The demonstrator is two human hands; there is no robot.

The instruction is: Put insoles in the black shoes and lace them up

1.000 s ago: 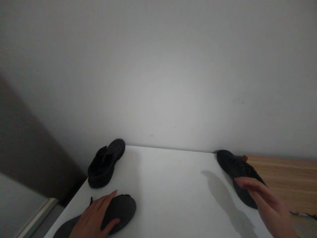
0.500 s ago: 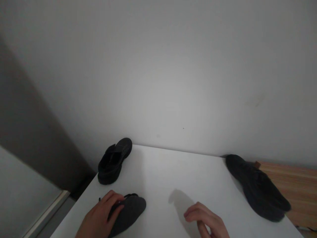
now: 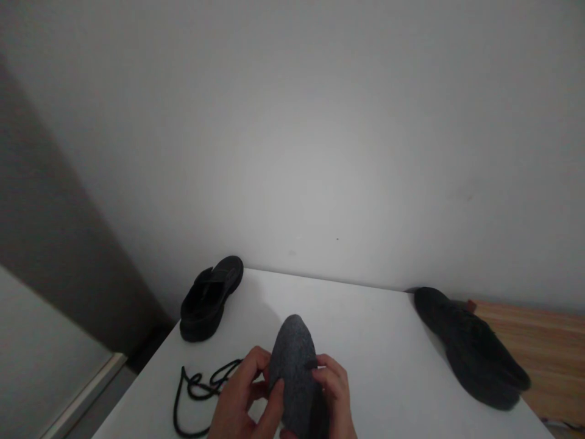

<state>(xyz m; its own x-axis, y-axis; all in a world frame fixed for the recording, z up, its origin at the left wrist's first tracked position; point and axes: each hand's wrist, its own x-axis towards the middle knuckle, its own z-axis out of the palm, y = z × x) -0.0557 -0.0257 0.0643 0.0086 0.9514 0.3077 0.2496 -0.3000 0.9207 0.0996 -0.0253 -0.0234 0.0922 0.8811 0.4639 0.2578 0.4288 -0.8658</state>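
Note:
A grey insole with a rounded tip stands tilted up between my two hands at the front of the white table. My left hand grips its left edge, thumb across the near face. On the opposite edge, my right hand pinches it with bent fingers. Its lower end is partly hidden by the hands and the frame's bottom. Left of my left hand lies a loose black shoelace in loops, partly covered by that hand.
At the table's back left corner sits a black shoe without laces. Another dark shoe lies along the right edge. The white table meets a pale wall. Wood-grain board shows beyond the right side.
My left hand has lifted the insole off the table and brought it right, uncovering the shoelace. My right hand, empty before, has moved left and taken hold of the insole's other edge.

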